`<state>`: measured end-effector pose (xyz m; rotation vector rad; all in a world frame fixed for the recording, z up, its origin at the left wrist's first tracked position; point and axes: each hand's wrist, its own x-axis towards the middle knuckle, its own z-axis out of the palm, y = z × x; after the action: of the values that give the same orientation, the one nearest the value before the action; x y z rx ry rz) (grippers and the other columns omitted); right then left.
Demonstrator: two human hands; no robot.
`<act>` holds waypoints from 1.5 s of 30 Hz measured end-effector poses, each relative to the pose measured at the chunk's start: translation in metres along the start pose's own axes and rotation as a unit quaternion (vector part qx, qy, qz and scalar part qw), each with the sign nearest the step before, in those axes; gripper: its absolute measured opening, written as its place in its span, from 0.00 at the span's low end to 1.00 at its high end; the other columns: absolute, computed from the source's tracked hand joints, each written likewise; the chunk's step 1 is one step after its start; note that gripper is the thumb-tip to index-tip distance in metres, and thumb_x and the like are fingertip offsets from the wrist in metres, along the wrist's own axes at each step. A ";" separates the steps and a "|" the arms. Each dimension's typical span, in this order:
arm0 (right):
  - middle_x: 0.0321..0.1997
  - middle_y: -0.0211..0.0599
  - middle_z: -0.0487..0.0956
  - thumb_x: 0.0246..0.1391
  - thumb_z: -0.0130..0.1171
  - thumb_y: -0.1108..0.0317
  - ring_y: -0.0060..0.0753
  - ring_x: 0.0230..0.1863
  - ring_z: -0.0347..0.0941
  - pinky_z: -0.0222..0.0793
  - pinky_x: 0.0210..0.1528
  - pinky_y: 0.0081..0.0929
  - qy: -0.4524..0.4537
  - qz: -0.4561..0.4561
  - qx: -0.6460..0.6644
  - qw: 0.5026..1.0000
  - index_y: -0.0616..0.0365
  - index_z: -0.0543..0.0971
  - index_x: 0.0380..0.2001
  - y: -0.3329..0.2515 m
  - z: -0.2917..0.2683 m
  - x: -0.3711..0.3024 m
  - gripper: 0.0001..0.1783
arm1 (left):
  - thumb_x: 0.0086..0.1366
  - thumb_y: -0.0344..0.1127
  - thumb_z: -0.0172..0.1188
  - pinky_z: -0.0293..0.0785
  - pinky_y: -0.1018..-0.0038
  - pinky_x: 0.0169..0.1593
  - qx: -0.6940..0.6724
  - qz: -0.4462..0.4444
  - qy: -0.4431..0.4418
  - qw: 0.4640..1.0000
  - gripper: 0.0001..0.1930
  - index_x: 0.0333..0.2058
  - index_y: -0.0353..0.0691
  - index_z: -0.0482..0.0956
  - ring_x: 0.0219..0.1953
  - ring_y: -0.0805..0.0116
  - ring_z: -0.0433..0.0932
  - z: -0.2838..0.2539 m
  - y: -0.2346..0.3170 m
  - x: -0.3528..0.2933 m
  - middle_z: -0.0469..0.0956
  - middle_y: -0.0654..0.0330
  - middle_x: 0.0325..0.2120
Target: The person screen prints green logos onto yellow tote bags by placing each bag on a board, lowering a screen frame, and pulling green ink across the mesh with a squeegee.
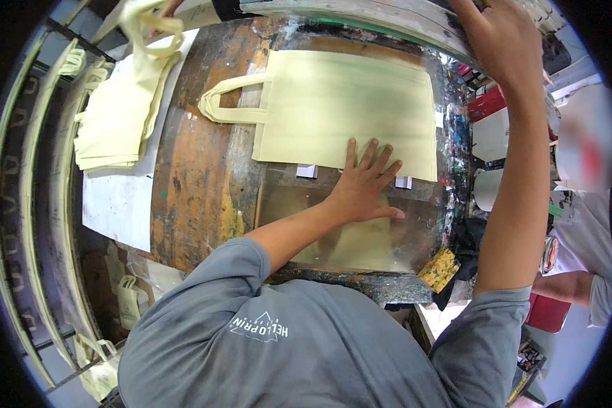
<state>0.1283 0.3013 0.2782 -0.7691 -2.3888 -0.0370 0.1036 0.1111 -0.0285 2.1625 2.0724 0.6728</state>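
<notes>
A pale yellow tote bag [347, 102] lies flat on the work table, its handles pointing left. My left hand [367, 180] rests with fingers spread on the bag's near edge, its thumb stretched out over the board. Small white tabs [307, 171] show beside the near edge. At the far right, my right hand [502, 44] is closed on the edge of a raised screen-printing frame [387, 22], with some fingers hidden behind it.
A stack of yellow tote bags [115, 126] lies on white sheeting at the left; another person's hand [171, 8] is near a blurred bag above it. Drying racks [64, 204] with bags stand farther left. A yellow sponge [438, 269] sits at the near right corner. Another person's arm [568, 287] shows at right.
</notes>
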 end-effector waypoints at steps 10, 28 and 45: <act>0.45 0.45 0.86 0.57 0.67 0.37 0.51 0.50 0.83 0.68 0.53 0.59 -0.105 -0.093 -0.070 0.988 0.54 0.81 0.50 0.009 0.022 -0.089 0.32 | 0.54 0.40 0.85 0.83 0.65 0.57 -0.518 -0.281 0.164 0.791 0.50 0.68 0.23 0.66 0.50 0.60 0.86 -0.212 -0.056 -0.015 0.84 0.45 0.52; 0.43 0.32 0.78 0.43 0.78 0.63 0.45 0.48 0.73 0.60 0.50 0.48 -0.150 -0.057 -0.067 0.985 0.48 0.76 0.44 0.001 0.118 -0.212 0.25 | 0.38 0.63 0.85 0.61 0.61 0.55 -0.079 -0.240 0.214 0.944 0.67 0.72 0.29 0.66 0.43 0.58 0.78 -0.064 -0.081 -0.118 0.86 0.58 0.41; 0.55 0.28 0.82 0.45 0.81 0.56 0.42 0.58 0.79 0.69 0.54 0.62 -0.197 -0.058 -0.115 0.972 0.45 0.75 0.57 0.126 0.226 0.002 0.36 | 0.45 0.70 0.80 0.64 0.49 0.65 -0.047 -0.119 0.253 0.959 0.58 0.70 0.40 0.73 0.59 0.44 0.71 -0.134 -0.120 0.005 0.74 0.46 0.51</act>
<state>0.0688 0.4534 0.0777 -0.8002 -2.8421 -0.2339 -0.0561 0.0935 0.0519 1.7766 2.4125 1.3741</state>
